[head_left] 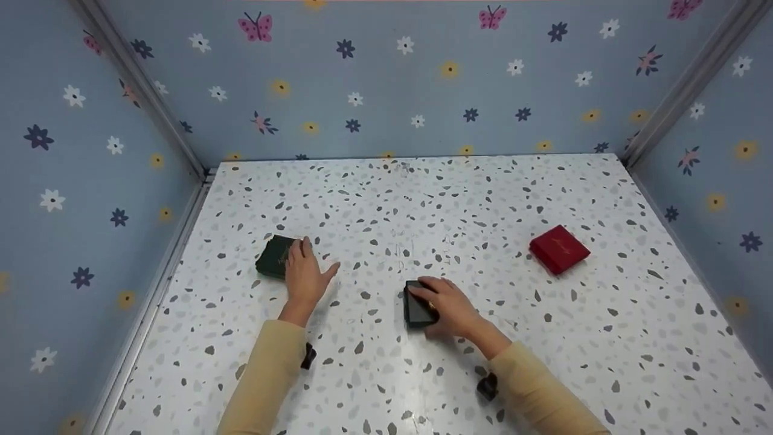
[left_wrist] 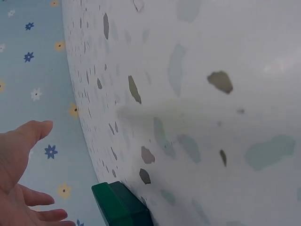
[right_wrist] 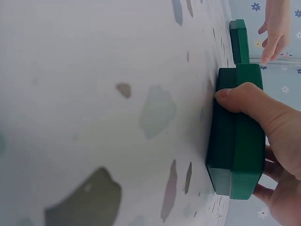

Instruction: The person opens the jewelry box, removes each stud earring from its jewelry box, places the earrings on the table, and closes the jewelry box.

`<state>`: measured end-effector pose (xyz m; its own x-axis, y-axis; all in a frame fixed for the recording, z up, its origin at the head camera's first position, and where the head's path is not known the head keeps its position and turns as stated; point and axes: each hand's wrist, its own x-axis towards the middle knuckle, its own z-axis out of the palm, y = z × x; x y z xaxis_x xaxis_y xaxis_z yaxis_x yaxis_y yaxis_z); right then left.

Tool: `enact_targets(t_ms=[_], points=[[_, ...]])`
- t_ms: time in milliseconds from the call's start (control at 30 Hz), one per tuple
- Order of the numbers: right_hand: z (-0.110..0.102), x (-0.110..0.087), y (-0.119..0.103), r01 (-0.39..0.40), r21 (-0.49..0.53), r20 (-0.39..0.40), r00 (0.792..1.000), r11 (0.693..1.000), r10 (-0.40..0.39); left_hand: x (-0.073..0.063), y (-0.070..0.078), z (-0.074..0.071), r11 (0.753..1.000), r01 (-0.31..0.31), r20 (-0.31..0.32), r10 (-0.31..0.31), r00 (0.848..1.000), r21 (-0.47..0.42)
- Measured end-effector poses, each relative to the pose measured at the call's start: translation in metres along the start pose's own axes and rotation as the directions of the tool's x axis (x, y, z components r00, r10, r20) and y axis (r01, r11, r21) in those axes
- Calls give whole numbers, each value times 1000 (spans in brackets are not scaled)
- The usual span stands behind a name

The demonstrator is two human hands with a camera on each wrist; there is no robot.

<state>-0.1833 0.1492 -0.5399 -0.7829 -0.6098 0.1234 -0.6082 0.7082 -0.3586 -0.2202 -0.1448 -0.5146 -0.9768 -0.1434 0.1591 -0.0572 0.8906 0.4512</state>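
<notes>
On the flecked white surface (head_left: 374, 211), our right hand (head_left: 454, 309) grips a dark-green rectangular box (head_left: 418, 315), our empty left hand (head_left: 305, 279) spread over another box (head_left: 273, 257).

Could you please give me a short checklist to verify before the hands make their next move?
1. The right hand grips the middle green box: ok, thumb and fingers on opposite sides.
2. The left hand grips the left green box: not ok, fingers extended and apart from it.
3. The red box is clear of both hands: ok.
4. Middle green box lifted off the table: cannot tell.
5. All boxes empty: cannot tell, insides hidden.
</notes>
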Motion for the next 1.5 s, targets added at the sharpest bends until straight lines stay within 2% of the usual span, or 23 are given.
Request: enact_targets(t_ms=[333, 667, 800, 900, 1100, 1267, 1500], points=[[0, 0, 1, 9, 1, -8, 1000, 1000, -9, -14, 16, 5, 993, -80, -12, 80, 997, -84], [0, 0, 0, 10, -5, -7, 1000, 1000, -10, -27, 32, 10, 986, -78, 61, 88, 994, -146], [0, 0, 1, 10, -4, -5, 1000, 1000, -10, -33, 37, 13, 975, -100, 90, 120, 989, -199], [1, 0, 1, 13, -5, -4, 1000, 1000, -13, -38, 38, 16, 953, -142, 102, 175, 979, -269], [0, 0, 0, -2, -5, 4, 1000, 1000, 2, -44, 39, 25, 907, -155, 176, 239, 955, -391], [0, 0, 0, -2, 1, 2, 1000, 1000, 2, -47, 40, 33, 881, -204, 209, 315, 926, -428], [1, -1, 1, -2, 2, -6, 1000, 1000, 2, -49, 42, 41, 845, -265, 253, 413, 875, -464]])
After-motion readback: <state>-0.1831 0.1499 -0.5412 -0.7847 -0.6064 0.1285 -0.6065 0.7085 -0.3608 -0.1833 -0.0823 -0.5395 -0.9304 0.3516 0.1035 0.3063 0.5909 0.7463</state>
